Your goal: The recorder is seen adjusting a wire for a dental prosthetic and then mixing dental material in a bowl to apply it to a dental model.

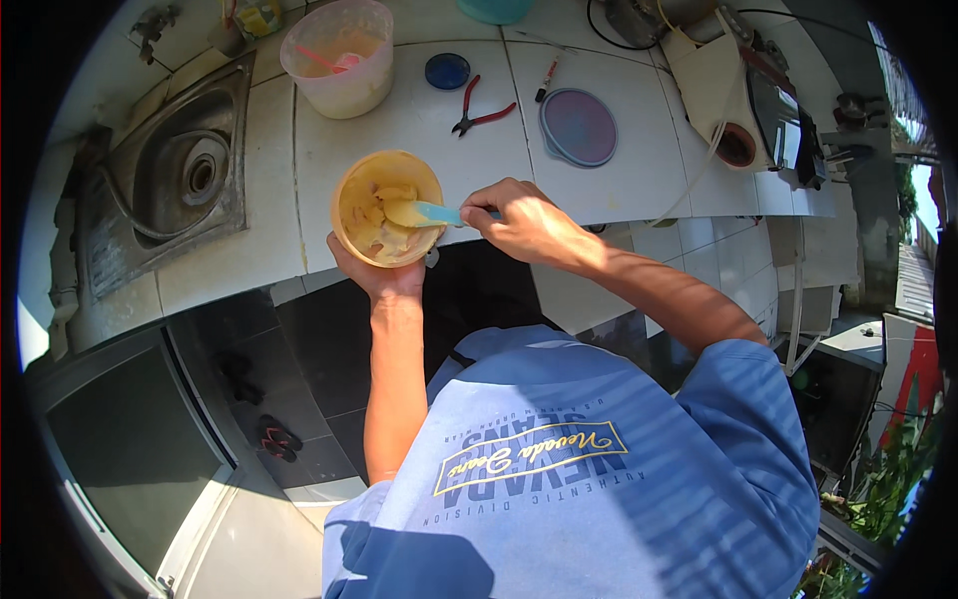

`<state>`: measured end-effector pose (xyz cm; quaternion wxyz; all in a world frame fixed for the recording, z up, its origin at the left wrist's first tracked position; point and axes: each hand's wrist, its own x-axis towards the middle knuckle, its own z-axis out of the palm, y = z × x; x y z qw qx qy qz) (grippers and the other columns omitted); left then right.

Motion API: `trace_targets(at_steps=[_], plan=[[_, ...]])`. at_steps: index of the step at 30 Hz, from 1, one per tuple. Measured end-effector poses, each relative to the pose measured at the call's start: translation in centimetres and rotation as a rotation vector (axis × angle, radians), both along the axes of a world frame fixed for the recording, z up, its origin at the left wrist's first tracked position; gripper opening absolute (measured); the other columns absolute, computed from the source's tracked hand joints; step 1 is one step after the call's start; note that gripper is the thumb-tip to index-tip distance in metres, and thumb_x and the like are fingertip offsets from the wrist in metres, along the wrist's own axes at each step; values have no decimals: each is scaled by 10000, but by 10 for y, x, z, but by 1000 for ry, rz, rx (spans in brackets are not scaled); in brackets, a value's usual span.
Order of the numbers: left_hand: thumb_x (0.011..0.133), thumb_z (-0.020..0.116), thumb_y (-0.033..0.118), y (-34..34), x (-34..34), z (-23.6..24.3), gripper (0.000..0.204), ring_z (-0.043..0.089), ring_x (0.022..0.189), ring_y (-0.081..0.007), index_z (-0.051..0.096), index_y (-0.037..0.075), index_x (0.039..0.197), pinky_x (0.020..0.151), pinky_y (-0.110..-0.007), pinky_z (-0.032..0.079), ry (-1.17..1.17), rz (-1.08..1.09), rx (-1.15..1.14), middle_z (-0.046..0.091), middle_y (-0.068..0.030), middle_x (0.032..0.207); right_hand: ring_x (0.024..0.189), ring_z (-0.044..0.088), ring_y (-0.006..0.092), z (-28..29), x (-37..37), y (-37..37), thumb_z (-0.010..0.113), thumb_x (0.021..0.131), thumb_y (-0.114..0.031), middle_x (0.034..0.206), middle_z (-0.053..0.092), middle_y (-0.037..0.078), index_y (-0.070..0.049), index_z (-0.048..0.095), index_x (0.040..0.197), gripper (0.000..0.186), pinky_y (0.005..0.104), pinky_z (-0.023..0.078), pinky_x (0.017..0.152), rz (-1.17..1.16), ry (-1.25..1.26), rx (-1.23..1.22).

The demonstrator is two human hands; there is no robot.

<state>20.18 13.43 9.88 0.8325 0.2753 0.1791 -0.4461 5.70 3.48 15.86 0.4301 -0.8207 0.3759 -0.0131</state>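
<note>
My left hand (387, 278) is wrapped round the underside and near side of a yellow-orange plastic tub (425, 178), which is tilted so that its mouth faces me. Inside, a pale yellow paste in thick lumps clings to the wall and bottom. The fingers of my right hand (524, 222) are closed on the handle of a light blue spatula (437, 213). Its head is in the tub's mouth, coated with the same paste. Both hands are at the near edge of the white tiled counter (429, 110).
Behind the tub stands a translucent bucket (344, 95) with a pink-handled tool in it. Right of that lie a blue round lid (447, 71), red-handled cutters (474, 112), a marker (547, 80) and a larger lid (579, 127). A steel sink (239, 130) is at left.
</note>
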Motion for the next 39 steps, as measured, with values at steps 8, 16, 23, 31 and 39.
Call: trace_targets(at_steps=[8,16,23,31,39], plan=[[902,349,382,-3,-7,-30,503,578,1130,-248,588,82,1227,946,-450,507,-74,-1,-66,598,-69,1188,762,660,354,-7,-12,-11,561,958,-161,863,676,185,-8,694,1052,223,417,538,653,360,-5,-219],[934,390,411,9,-11,-36,513,564,1185,-318,557,79,1288,965,-512,504,1,6,-129,572,-118,1285,753,666,333,2,-21,11,617,851,-109,849,609,153,-52,683,1003,175,429,542,621,500,-77,-540],[950,434,412,15,-17,-9,462,588,1149,-276,590,90,1242,954,-480,514,1,36,-159,618,-79,1227,712,662,325,8,-33,11,633,892,-146,846,629,126,-74,695,1012,153,436,532,592,449,-175,-430],[930,433,403,25,-30,-2,459,592,1126,-261,601,96,1228,931,-467,519,-56,35,-91,616,-71,1217,711,665,308,6,-45,4,640,885,-144,838,630,114,-80,698,1019,159,418,534,575,386,-301,-584],[930,437,407,33,-31,-1,469,593,1128,-279,606,71,1209,931,-475,520,-146,10,-87,623,-96,1200,675,661,305,-3,-53,5,675,864,-96,837,648,111,-70,703,1050,191,414,534,587,446,-288,-464]])
